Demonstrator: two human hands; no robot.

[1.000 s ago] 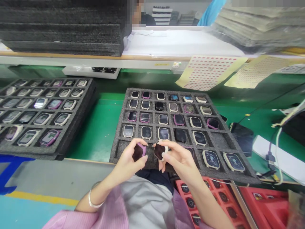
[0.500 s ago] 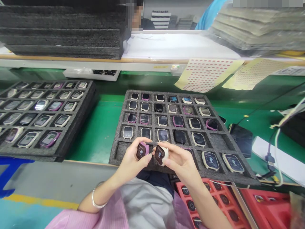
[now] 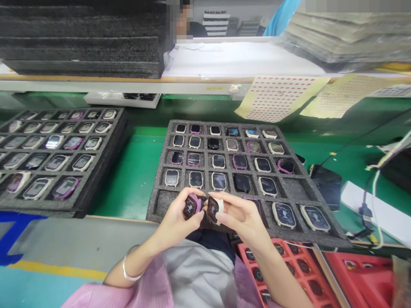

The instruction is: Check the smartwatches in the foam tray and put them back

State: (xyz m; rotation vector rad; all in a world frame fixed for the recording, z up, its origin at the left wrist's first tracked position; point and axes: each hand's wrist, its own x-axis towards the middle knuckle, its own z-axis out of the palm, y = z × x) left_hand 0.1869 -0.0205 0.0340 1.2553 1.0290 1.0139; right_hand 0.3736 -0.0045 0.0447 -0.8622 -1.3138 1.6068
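My left hand point(image 3: 180, 216) is closed around a purple-framed smartwatch body point(image 3: 192, 206), its dark screen lit with small marks. Between the thumb and fingers of my right hand point(image 3: 242, 216) is a cream-framed smartwatch body point(image 3: 214, 209), also with a lit screen. The two watches are close together, screens tilted to the left. Both hands are over the near edge of a grey foam tray point(image 3: 163, 197), whose compartments hold several watch bodies with cream, purple or black frames. My hands hide part of its nearest row.
At the left lies another foam tray point(image 3: 105, 158) of watches. Black foam trays point(image 3: 80, 47) are stacked on the shelf above. Red trays point(image 3: 308, 288) with round dark parts sit low at the right. A cable point(image 3: 374, 205) hangs at the right; sticker sheets point(image 3: 279, 98) droop from the shelf.
Both watches have turned slightly in my hands, which stay in almost the same place. The view has shifted a little.
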